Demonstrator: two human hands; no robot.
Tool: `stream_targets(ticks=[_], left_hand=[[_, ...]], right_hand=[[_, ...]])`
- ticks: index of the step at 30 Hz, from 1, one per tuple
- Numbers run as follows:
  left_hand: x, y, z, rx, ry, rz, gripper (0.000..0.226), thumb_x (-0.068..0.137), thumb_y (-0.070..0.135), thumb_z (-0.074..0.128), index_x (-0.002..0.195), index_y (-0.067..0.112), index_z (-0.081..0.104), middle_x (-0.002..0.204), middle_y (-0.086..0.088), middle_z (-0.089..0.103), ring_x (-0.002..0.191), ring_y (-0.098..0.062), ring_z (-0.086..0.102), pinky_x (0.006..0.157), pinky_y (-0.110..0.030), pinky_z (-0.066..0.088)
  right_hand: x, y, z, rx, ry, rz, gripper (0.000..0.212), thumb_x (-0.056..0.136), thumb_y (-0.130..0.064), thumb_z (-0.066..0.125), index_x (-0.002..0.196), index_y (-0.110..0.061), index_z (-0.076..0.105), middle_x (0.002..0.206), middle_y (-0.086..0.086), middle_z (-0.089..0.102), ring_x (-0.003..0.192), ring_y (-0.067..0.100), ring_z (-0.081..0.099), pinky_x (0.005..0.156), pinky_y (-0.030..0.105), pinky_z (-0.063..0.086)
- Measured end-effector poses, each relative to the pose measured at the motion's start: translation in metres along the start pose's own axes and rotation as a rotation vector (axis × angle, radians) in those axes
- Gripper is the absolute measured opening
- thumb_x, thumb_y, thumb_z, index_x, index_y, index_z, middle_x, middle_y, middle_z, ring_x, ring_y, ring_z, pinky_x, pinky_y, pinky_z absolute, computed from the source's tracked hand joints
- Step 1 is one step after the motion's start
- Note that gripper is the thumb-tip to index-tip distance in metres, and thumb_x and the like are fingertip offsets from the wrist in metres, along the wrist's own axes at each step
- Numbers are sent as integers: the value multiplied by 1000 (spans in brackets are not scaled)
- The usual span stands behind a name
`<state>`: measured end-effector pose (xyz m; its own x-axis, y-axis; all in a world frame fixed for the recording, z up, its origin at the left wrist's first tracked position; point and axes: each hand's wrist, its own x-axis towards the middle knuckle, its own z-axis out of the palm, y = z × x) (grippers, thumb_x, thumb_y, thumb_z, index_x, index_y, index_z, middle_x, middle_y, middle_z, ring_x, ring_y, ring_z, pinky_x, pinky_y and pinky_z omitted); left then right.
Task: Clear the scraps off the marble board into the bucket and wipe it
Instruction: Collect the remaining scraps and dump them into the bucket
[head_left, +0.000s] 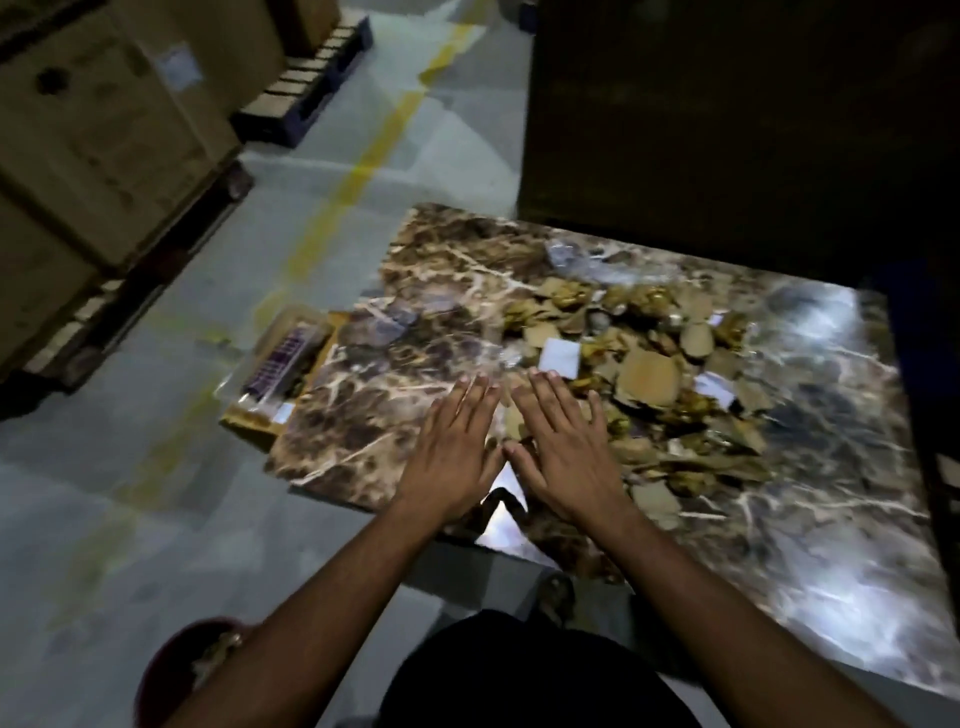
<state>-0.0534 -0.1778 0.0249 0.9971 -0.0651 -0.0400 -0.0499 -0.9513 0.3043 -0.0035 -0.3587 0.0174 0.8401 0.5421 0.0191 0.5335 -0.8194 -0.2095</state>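
A brown marble board (395, 415) with white veins lies low over the floor. A heap of scraps (649, 374), cardboard bits, yellow crumpled pieces and white paper squares, covers its middle. My left hand (452, 457) and my right hand (561, 447) lie flat side by side on the board, fingers straight, at the heap's near left edge. The right hand's fingers touch the nearest scraps. A dark red bucket (171, 670) stands on the floor at the bottom left, partly hidden behind my left forearm, with some scraps inside.
A clear plastic package (280, 358) with a purple item lies on a cardboard piece at the board's left edge. Large cardboard boxes (93, 135) on pallets stand at the far left. A dark cabinet (727, 119) rises behind the board. Grey floor with a yellow line (374, 156).
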Motion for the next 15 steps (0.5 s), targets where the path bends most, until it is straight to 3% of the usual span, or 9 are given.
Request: stream_targets(ticks=[3, 8, 11, 15], left_hand=[[44, 39, 13, 11, -47, 91, 74, 95, 54, 18, 161, 20, 16, 169, -1, 11, 156, -20, 5, 125, -42, 10], [84, 66, 25, -45, -87, 124, 74, 98, 60, 17, 161, 24, 8, 169, 2, 6, 155, -18, 1, 125, -39, 8], [98, 62, 32, -104, -112, 114, 70, 101, 59, 25, 160, 26, 10, 169, 3, 8, 155, -17, 1, 125, -43, 14], [113, 46, 36, -168, -88, 97, 66, 102, 55, 31, 159, 25, 18, 168, 1, 15, 153, -21, 9, 123, -46, 20]], right_hand=[[-4, 48, -7, 30, -8, 94, 66, 100, -61, 23, 159, -30, 25, 170, -1, 14, 157, 18, 10, 119, 61, 19], [-11, 91, -13, 157, 20, 215, 63, 102, -60, 22, 159, -33, 18, 171, -4, 3, 157, 16, -3, 124, 56, 8], [-16, 110, -14, 185, 85, 282, 60, 102, -57, 25, 157, -31, 26, 170, 0, 14, 157, 19, 8, 124, 55, 12], [-26, 147, -14, 237, 179, 539, 64, 100, -59, 25, 154, -27, 34, 166, 4, 26, 153, 25, 20, 123, 51, 16]])
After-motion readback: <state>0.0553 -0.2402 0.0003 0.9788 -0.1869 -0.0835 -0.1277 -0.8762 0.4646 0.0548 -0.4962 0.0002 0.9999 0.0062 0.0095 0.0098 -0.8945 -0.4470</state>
